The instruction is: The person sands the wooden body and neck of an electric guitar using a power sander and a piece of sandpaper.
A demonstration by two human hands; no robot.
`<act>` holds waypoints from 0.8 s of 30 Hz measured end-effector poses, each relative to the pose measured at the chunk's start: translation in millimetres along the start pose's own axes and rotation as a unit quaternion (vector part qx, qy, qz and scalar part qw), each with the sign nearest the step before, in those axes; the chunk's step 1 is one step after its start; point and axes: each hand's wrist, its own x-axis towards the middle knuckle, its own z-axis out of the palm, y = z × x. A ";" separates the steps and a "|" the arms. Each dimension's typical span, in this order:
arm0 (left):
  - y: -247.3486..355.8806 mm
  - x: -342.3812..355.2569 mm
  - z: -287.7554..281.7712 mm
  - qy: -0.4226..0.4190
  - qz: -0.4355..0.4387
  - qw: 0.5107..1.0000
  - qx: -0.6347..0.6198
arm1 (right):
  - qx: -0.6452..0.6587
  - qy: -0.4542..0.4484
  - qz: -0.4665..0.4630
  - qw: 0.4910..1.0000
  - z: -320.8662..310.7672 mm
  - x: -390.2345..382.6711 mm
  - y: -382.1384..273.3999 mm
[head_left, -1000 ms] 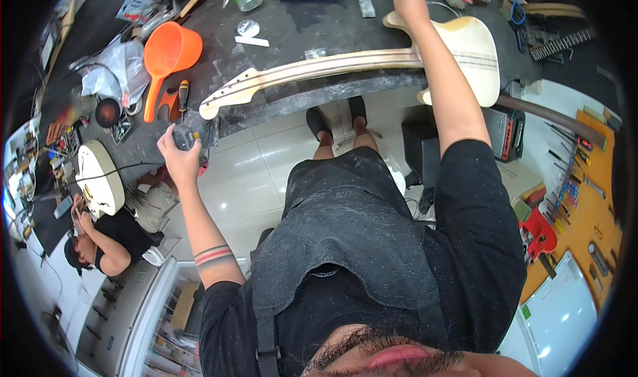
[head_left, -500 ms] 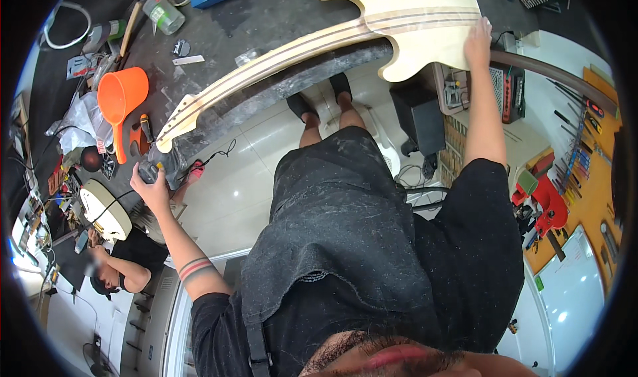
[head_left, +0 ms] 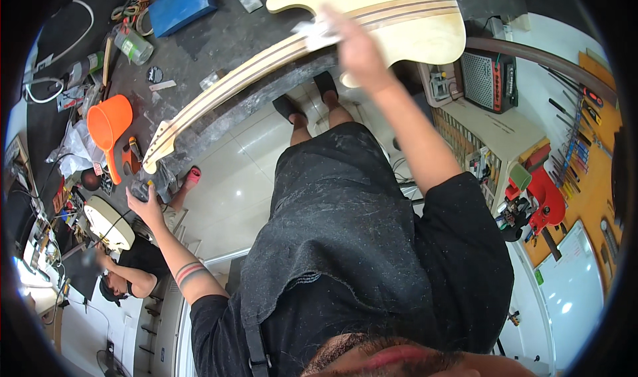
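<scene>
A pale unfinished guitar [head_left: 415,34] with striped centre lines lies across the bench [head_left: 259,28], its long neck reaching down-left to the headstock [head_left: 161,144]. My right hand [head_left: 359,54], smeared by motion, grips a crumpled white cloth or paper [head_left: 314,31] over the body where the neck joins it. My left hand [head_left: 146,206] is closed on a dark grey object [head_left: 139,191] with a yellow part, just below the headstock at the bench's near edge; what it is I cannot make out.
An orange scoop [head_left: 108,121], bottle [head_left: 133,46], blue block [head_left: 181,8] and loose tools share the bench. A co-worker [head_left: 136,274] works at a cream guitar [head_left: 107,223] on the left. An amplifier [head_left: 488,84] and tool board [head_left: 591,177] stand at the right.
My right hand has swept from the body's right end leftward to the neck joint with the white wad. The guitar and bench sit further left in view. My left hand keeps its grip.
</scene>
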 end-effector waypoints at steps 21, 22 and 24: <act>80.2 -127.7 3.2 0.015 -0.004 0.998 0.064 | -0.256 0.221 0.058 0.939 -199.3 -78.0 96.3; 86.4 -132.1 7.2 -0.026 -0.011 0.998 0.056 | -0.317 0.250 -0.012 0.915 -228.2 -77.5 127.0; 89.7 -139.4 23.4 -0.097 0.008 0.994 0.052 | -0.253 0.184 0.052 0.948 -230.1 -84.4 143.4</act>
